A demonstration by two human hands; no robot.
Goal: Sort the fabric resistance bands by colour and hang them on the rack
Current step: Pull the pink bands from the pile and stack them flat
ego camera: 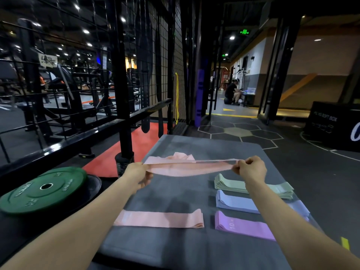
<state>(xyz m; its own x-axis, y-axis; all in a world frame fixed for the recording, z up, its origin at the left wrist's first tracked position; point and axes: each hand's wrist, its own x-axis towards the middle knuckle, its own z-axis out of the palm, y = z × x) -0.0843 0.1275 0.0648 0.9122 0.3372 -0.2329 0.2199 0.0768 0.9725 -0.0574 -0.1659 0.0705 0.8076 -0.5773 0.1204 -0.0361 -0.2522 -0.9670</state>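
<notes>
Two hands [136, 173] [250, 168] stretch pink band [187, 167]; forearm hides green stack [229, 185].

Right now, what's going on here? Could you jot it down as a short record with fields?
Held: pink fabric resistance band, stretched between left hand and right hand
Unsorted: loose pink bands behind it
Sorted stacks: pink, pale green, light blue, purple
Surface: grey padded mat
Left of the mat: green weight plate
Hung on rack: none seen yet
</notes>
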